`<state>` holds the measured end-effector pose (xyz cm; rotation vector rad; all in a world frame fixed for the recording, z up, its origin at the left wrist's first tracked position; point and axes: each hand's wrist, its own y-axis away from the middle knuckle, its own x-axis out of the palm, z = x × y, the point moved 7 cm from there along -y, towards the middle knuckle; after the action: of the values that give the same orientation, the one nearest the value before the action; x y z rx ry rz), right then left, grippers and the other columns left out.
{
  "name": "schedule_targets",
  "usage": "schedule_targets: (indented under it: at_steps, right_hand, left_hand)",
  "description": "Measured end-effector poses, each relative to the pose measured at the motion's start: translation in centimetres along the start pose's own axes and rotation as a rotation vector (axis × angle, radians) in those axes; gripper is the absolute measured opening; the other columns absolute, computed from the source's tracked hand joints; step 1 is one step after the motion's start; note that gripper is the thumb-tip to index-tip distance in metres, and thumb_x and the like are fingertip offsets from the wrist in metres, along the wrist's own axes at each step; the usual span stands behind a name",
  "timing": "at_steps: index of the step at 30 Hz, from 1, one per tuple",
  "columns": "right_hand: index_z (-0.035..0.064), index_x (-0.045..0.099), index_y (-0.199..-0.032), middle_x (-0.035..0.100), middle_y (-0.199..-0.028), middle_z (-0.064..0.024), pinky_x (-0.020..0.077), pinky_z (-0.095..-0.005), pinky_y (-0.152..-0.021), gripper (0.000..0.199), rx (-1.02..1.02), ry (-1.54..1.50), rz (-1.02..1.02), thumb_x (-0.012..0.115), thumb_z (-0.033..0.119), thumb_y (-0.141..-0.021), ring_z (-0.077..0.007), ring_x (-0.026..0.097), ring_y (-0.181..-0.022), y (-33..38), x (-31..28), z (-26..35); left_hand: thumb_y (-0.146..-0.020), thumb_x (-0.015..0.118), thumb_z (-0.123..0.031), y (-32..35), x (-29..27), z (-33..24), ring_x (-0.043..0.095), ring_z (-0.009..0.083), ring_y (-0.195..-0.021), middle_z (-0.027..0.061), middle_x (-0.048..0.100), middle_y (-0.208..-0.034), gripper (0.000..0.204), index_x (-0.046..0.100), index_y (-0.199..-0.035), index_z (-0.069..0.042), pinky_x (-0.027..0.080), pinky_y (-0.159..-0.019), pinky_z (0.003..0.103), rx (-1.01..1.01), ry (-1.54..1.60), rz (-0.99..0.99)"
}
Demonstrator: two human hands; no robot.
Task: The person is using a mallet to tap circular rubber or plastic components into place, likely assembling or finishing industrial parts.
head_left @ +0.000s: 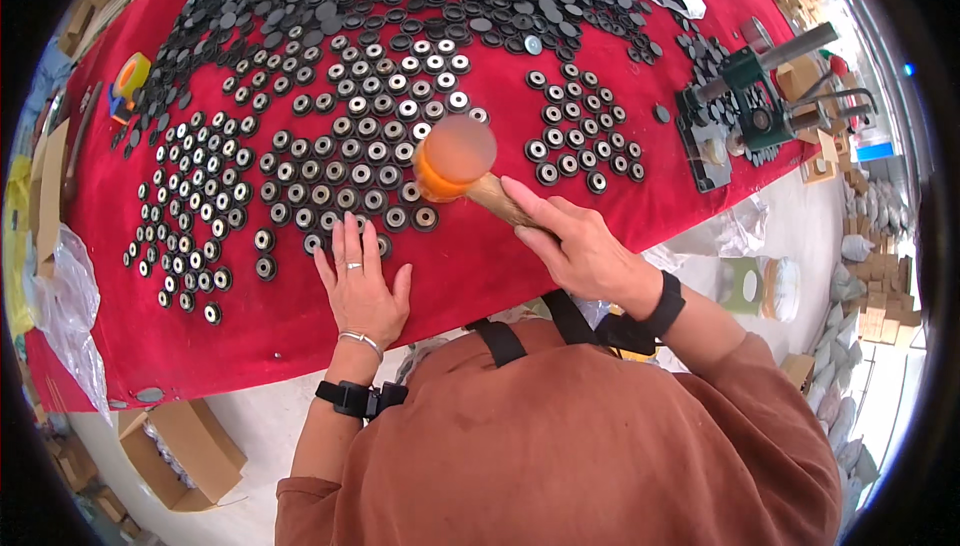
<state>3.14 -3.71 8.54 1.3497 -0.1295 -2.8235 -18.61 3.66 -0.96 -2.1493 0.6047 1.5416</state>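
Red cloth (pixel 480 276): table covering; metal-hubbed black rings (pixel 346 198) stand in clusters at left, centre and right, with plain black discs (pixel 480 26) spread along the far side.
Orange-headed mallet (pixel 440 178): over the right edge of the centre cluster, its upper face blurred; contact with the rings cannot be told.
Right hand (pixel 585 248): fingers wrapped round the wooden handle (pixel 503 201), to the near right of the head.
Left hand (pixel 368 291): palm down, fingers extended and slightly spread, gripping nothing visible; fingertips at the near edge of the centre cluster.
Green press (pixel 742 76): on the cloth at far right, well apart from both hands.
Mallet face: best brought down flat and parallel to the cloth; a tilted blow would likely catch one rim and skid the ring sideways.
Finger clearance: the left fingertips are near the head's left, so sound practice would steady only rings outside its path.
Ring spacing: many rings nearly touch; a measured blow centred on one hub would probably spare its neighbours.
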Motion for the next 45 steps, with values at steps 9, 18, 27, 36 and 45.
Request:
schedule_targets:
  at_steps: [9,18,27,36,45]
  right_hand:
    - [0.015,0.039,-0.146,0.061,-0.083,-0.0207,0.0515,-0.0449,-0.068,0.056,0.053,-0.108,0.052,0.058,0.014,-0.093,-0.0389,0.063,-0.073,1.3,1.5,-1.0]
    - [0.0074,0.041,-0.145,0.064,-0.083,-0.0071,0.0499,-0.0289,-0.066,0.052,0.394,-0.471,-0.299,0.056,0.012,-0.095,-0.0115,0.058,-0.065,6.6,-2.8,-5.2]
    - [0.0077,0.037,-0.147,0.056,-0.079,0.0006,0.0444,-0.0228,-0.057,0.054,0.489,-0.702,-0.394,0.055,0.013,-0.096,-0.0056,0.051,-0.062,10.2,-3.8,-7.7]
    - [0.0101,0.017,-0.154,0.059,-0.101,-0.0037,0.0485,-0.0224,-0.066,0.071,0.171,-0.886,-0.302,0.057,0.011,-0.096,-0.0074,0.055,-0.077,5.1,-8.7,-3.9]
    - [0.0132,0.035,-0.148,0.062,-0.089,-0.0194,0.0496,-0.0352,-0.072,0.058,0.053,-0.22,-0.403,0.056,0.008,-0.094,-0.028,0.061,-0.073,2.1,-5.4,-3.6]
  left_hand:
    - [-0.084,0.064,-0.032,-0.3,-0.5,-1.0,0.022,0.0386,-0.143,0.0247,0.028,-0.151,0.075,0.035,-0.142,0.005,0.014,-0.115,0.057,0.116,-0.014,-0.061]
    - [-0.087,0.063,-0.034,-4.9,1.7,-8.5,0.027,0.0398,-0.141,0.027,0.032,-0.148,0.074,0.035,-0.14,0.009,0.02,-0.117,0.049,0.405,0.159,0.108]
    - [-0.088,0.061,-0.032,-8.7,4.9,-15.1,0.025,0.0419,-0.141,0.0277,0.029,-0.149,0.07,0.035,-0.139,0.009,0.018,-0.117,0.05,0.511,0.335,0.124]
    - [-0.085,0.065,-0.03,-9.2,1.7,-17.5,0.027,0.0381,-0.141,0.0226,0.035,-0.148,0.067,0.041,-0.137,0.004,0.017,-0.115,0.055,0.576,0.327,0.076]
    - [-0.082,0.065,-0.028,-2.3,-3.3,-1.1,0.021,0.0367,-0.144,0.0185,0.03,-0.153,0.072,0.038,-0.142,0.001,0.008,-0.115,0.059,0.083,-0.138,0.011]
